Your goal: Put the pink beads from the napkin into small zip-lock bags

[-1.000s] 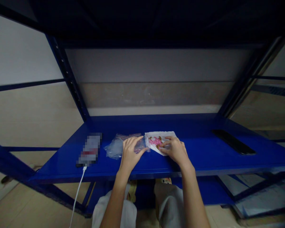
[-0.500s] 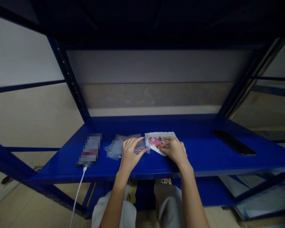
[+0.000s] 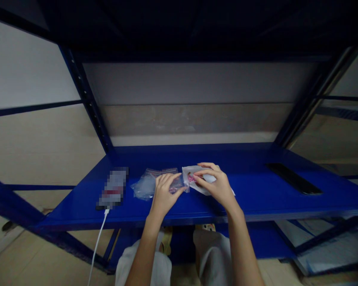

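Note:
A white sheet with pink and brown pieces (image 3: 188,177) lies on the blue shelf (image 3: 256,194). My right hand (image 3: 214,184) rests over it, thumb and forefinger pinched at the pink pieces; what they grip is too small to name. Left of the sheet lie clear plastic bags (image 3: 147,183). My left hand (image 3: 164,192) lies on those bags, fingers curled, thumb touching the sheet's left edge.
A phone (image 3: 113,187) with a white cable (image 3: 97,242) lies at the shelf's left front. A long black flat object (image 3: 294,178) sits at the right. Blue uprights (image 3: 86,99) frame the bay, with a dark shelf above. My knees show below.
My right hand has lifted and shifted left over the sheet, its fingers now pinching at the pink pieces. The left hand has hardly moved.

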{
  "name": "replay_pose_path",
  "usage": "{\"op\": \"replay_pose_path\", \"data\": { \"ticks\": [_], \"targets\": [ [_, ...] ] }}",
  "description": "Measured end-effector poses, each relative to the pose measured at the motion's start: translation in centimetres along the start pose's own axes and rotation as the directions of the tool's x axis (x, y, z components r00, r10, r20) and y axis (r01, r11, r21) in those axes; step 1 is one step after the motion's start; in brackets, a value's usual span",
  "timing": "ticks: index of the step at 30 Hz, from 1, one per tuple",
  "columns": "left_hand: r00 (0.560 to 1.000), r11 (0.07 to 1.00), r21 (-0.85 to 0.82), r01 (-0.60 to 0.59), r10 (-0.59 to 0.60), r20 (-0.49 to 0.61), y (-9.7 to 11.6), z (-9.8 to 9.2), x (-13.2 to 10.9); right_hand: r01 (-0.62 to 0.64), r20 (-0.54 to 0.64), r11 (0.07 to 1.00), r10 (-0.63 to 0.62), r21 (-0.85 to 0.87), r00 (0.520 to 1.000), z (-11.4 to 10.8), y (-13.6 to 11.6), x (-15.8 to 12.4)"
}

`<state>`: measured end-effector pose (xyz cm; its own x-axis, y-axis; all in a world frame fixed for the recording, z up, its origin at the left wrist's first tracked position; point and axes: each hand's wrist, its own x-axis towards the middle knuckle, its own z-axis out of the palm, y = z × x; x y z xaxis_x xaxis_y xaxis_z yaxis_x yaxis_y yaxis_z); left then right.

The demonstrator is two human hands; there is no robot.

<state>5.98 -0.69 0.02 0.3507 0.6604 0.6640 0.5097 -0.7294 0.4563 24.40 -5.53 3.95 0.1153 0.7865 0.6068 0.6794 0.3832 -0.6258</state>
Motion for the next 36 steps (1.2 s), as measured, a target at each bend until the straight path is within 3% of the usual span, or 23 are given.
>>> {"op": "replay_pose_path", "data": {
  "ticks": [5, 13, 17, 20, 25, 31, 36],
  "targets": [
    [1.0, 1.0, 0.002, -0.002, 0.002, 0.009, 0.0, 0.1, 0.0, 0.03, 0.09, 0.999, -0.032, 0.023, 0.995, 1.2, -0.6, 0.1],
    [1.0, 1.0, -0.018, -0.015, 0.015, 0.025, -0.2, 0.1, -0.1, 0.0, 0.062, 0.999, -0.002, 0.038, 0.998, 2.7, -0.4, 0.2],
    [1.0, 1.0, -0.025, -0.003, 0.003, 0.015, -0.2, 0.1, 0.0, -0.01, 0.138, 0.995, -0.004, 0.104, 0.99, 2.4, -0.9, 0.2],
    [1.0, 0.999, -0.035, 0.01, -0.01, 0.002, -0.2, 0.0, 0.0, -0.021, 0.08, 0.995, 0.013, 0.101, 0.997, 1.6, -0.7, 0.2],
    [0.999, 0.998, -0.048, 0.029, -0.03, -0.033, -0.2, -0.1, 0.1, -0.079, -0.044, 0.996, 0.077, -0.052, 0.996, -0.1, 1.9, -0.1],
    [0.999, 0.998, -0.045, 0.032, -0.034, -0.04, -0.2, 0.0, 0.1, -0.195, 0.084, 0.911, 0.24, -0.365, 0.967, -1.4, 4.5, -1.2],
    [0.999, 0.998, -0.046, 0.035, -0.037, -0.037, -0.2, 0.0, 0.1, -0.2, 0.129, 0.881, 0.28, -0.429, 0.951, -1.2, 4.4, -1.5]
  ]
}}
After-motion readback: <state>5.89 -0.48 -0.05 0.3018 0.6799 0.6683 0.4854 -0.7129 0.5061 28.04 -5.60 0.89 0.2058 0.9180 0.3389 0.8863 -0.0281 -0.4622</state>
